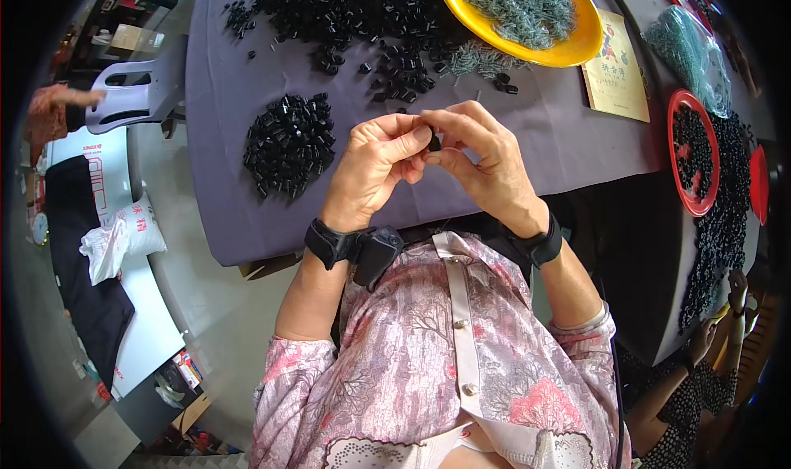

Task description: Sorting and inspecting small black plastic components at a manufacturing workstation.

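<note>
Both of my hands meet over the near edge of the purple-grey table (527,114). My left hand (375,168) and my right hand (482,156) pinch one small black plastic part (433,142) between their fingertips. Just left of my left hand lies a small heap of the same black parts (288,143). A larger spread of black parts (354,11) covers the far side of the table. A yellow bowl (577,44) at the far right holds thin grey-green pieces (519,3). Each wrist carries a black strap.
A tan booklet (616,77) lies right of the yellow bowl. A red plate of black parts (690,152) and a clear bag (688,53) sit at the right. Another person's hands (725,321) work at lower right. A grey chair (136,90) and white sack (124,238) stand at left.
</note>
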Action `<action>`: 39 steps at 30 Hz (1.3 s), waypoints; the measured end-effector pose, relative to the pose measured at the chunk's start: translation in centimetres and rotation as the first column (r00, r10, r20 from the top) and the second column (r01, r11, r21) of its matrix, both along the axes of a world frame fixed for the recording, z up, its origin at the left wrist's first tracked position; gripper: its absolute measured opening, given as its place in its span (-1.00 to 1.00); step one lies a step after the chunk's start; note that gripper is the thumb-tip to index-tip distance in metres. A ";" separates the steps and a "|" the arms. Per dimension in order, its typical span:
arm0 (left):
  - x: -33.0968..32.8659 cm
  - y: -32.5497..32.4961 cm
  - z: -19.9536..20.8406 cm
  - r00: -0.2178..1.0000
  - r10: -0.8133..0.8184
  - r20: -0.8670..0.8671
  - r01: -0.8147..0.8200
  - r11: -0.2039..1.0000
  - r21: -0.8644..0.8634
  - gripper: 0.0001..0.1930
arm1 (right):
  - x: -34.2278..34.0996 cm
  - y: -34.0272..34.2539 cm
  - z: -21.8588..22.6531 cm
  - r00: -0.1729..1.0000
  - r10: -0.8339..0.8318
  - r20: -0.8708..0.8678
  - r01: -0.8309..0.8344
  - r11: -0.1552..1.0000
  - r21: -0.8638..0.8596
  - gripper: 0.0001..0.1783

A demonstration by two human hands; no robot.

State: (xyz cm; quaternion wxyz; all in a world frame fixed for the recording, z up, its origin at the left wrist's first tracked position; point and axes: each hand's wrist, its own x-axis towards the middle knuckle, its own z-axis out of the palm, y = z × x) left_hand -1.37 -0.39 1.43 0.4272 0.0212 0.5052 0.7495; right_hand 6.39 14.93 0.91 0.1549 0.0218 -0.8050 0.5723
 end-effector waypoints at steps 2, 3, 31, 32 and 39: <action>0.0 -0.1 -0.2 0.999 0.010 0.031 -0.010 1.000 0.006 -0.87 | -0.2 0.1 0.0 0.997 0.047 -0.067 -0.041 0.995 0.086 -0.54; 0.0 -0.2 -0.2 0.998 0.017 0.063 -0.018 1.000 0.011 -0.88 | -0.2 0.0 0.0 0.994 0.038 -0.103 -0.027 0.994 0.106 -0.55; 0.6 -0.2 -0.1 0.999 -0.037 -0.007 0.036 0.998 -0.052 -0.84 | -0.4 -0.1 -0.3 0.987 0.001 -0.160 0.024 0.988 0.152 -0.63; 0.7 -0.1 0.4 0.997 -0.060 0.046 0.064 0.994 -0.086 -0.84 | -0.4 0.0 -0.4 0.987 0.002 -0.159 0.023 0.988 0.152 -0.63; 1.4 0.2 -0.4 0.987 -0.030 0.155 0.031 1.000 -0.004 -0.84 | -0.1 -0.4 -1.2 0.976 -0.036 -0.214 0.083 0.973 0.215 -0.64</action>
